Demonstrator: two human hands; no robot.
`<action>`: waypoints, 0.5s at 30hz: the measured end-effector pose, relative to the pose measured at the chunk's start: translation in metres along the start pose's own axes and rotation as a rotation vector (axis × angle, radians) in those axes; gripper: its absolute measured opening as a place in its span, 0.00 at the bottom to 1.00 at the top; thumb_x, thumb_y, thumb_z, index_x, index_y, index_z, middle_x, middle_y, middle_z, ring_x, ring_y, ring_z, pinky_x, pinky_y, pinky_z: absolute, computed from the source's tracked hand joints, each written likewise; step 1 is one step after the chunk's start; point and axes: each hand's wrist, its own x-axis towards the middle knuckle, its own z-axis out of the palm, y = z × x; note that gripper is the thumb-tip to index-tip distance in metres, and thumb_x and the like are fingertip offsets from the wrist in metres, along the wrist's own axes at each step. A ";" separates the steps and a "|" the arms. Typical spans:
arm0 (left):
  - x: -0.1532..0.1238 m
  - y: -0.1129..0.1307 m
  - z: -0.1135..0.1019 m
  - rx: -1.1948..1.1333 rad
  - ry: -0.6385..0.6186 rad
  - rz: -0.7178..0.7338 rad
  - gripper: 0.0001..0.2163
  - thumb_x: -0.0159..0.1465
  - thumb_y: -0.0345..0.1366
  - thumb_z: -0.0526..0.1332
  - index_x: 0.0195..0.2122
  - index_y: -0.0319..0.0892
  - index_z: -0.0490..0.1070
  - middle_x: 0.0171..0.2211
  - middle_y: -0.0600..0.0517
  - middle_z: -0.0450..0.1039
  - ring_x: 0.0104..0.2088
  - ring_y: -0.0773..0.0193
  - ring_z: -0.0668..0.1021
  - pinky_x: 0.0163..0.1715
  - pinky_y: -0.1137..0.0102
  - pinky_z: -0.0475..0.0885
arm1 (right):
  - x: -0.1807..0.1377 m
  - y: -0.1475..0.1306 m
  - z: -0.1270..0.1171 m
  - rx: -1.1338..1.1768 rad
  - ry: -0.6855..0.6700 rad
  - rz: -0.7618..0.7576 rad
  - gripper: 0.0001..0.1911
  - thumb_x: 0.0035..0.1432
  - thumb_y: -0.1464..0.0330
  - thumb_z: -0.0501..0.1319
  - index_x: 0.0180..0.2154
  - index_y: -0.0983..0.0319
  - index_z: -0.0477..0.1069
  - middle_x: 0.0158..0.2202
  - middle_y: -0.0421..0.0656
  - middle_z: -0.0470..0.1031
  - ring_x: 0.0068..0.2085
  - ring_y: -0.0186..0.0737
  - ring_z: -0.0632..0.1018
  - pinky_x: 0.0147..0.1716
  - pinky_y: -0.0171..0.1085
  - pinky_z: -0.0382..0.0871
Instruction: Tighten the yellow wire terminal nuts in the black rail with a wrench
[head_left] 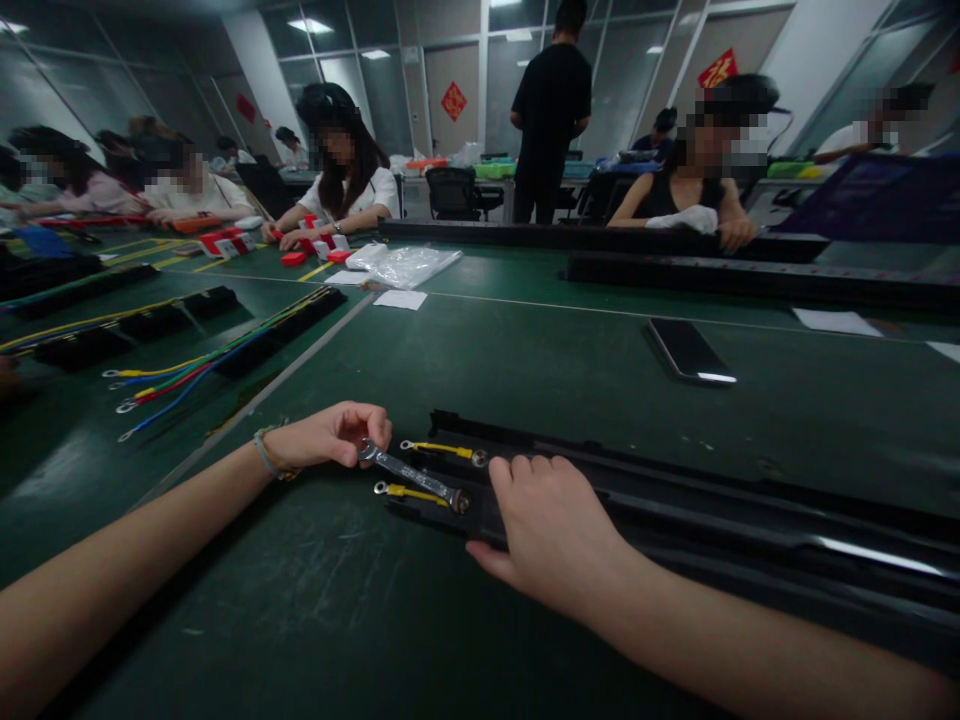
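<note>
Over green bench (517, 350) | left hand (330, 437) | half-curled, seemingly pinching wrench (412, 474)

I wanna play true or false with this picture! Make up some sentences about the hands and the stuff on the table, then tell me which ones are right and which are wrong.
1. The left hand holds a shiny wrench. True.
2. A phone lies on the green table. True.
3. The right hand is holding the phone. False: it holds the long black rail.
4. A thin band goes around the left wrist. True.
5. The two short wires near the wrench are blue. False: they are yellow.
</note>
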 end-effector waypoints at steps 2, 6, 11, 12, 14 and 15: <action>0.000 0.001 0.000 0.002 0.011 -0.006 0.14 0.47 0.40 0.68 0.27 0.38 0.66 0.23 0.54 0.65 0.25 0.68 0.67 0.25 0.73 0.64 | 0.000 0.000 0.000 0.003 -0.001 -0.001 0.26 0.46 0.51 0.52 0.37 0.66 0.65 0.30 0.51 0.69 0.32 0.46 0.70 0.30 0.43 0.61; 0.000 0.000 0.000 0.002 0.009 -0.010 0.14 0.46 0.40 0.68 0.27 0.38 0.66 0.23 0.54 0.65 0.25 0.68 0.67 0.25 0.73 0.64 | 0.001 -0.001 0.001 0.003 0.005 -0.002 0.25 0.45 0.51 0.53 0.37 0.66 0.65 0.29 0.50 0.69 0.31 0.47 0.70 0.29 0.43 0.61; -0.001 -0.002 -0.002 -0.018 -0.009 -0.010 0.14 0.47 0.39 0.68 0.27 0.38 0.65 0.23 0.55 0.65 0.25 0.68 0.67 0.26 0.73 0.63 | 0.000 -0.001 0.003 -0.004 0.023 0.001 0.25 0.45 0.52 0.52 0.36 0.65 0.65 0.29 0.50 0.69 0.30 0.47 0.70 0.29 0.43 0.60; -0.001 -0.003 -0.002 -0.025 -0.016 -0.009 0.14 0.47 0.39 0.68 0.27 0.38 0.65 0.23 0.55 0.65 0.25 0.68 0.67 0.26 0.73 0.63 | 0.000 -0.001 0.003 -0.004 0.024 0.001 0.24 0.45 0.52 0.52 0.36 0.65 0.65 0.29 0.50 0.69 0.30 0.47 0.70 0.29 0.43 0.60; -0.001 -0.002 -0.002 -0.032 -0.030 -0.010 0.14 0.47 0.38 0.68 0.27 0.38 0.65 0.24 0.55 0.65 0.25 0.68 0.67 0.26 0.74 0.62 | 0.000 -0.001 0.002 -0.005 0.024 -0.003 0.24 0.45 0.52 0.52 0.36 0.65 0.65 0.29 0.50 0.69 0.30 0.47 0.70 0.28 0.43 0.60; -0.001 -0.002 -0.001 -0.033 -0.036 -0.010 0.14 0.47 0.38 0.68 0.28 0.38 0.65 0.24 0.55 0.65 0.25 0.68 0.67 0.25 0.74 0.62 | 0.000 -0.001 0.002 -0.006 0.025 -0.004 0.24 0.45 0.52 0.52 0.36 0.65 0.65 0.29 0.50 0.69 0.30 0.47 0.70 0.28 0.43 0.60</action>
